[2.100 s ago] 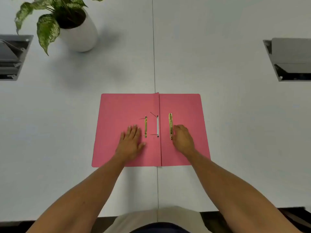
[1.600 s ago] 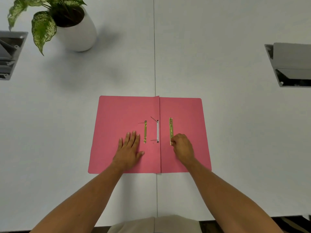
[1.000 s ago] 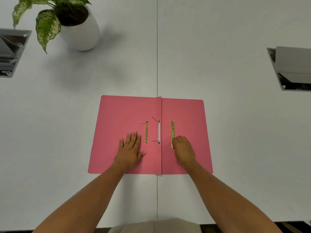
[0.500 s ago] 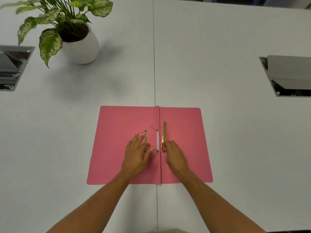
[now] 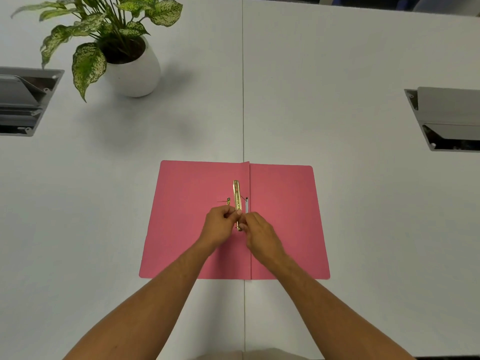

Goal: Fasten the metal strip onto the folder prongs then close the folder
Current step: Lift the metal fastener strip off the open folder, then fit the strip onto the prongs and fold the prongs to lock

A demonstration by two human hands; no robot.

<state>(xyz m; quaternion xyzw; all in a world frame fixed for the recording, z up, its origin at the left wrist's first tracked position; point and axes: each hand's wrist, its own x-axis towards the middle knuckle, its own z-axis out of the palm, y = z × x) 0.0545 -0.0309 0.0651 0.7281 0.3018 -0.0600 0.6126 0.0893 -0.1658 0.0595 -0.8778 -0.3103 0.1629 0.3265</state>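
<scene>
White tabletop (image 5: 337, 61) carried everything in front of you. At its far left edge sat a grey recessed cable box (image 5: 23, 102), and just beside it, toward the far left corner, a white pot with a speckled green plant (image 5: 130, 66). Near the front edge, across the centre seam of the table, the pink folder (image 5: 187, 193) lay open and flat. On its left leaf, close to the fold, a small gold piece (image 5: 228, 201) showed with a thin prong sticking out to the left. Your left hand (image 5: 220, 227) and your right hand (image 5: 259, 237) met over the fold, fingers curled in. Both pinched the near end of the gold metal strip (image 5: 237, 196), which pointed away from you and lay between that gold piece and a white slotted bar (image 5: 246, 206) at the fold. Whether the strip touched the folder, you could not tell from this view. At the far right edge sat a second grey cable box (image 5: 449, 118), well apart from the folder
</scene>
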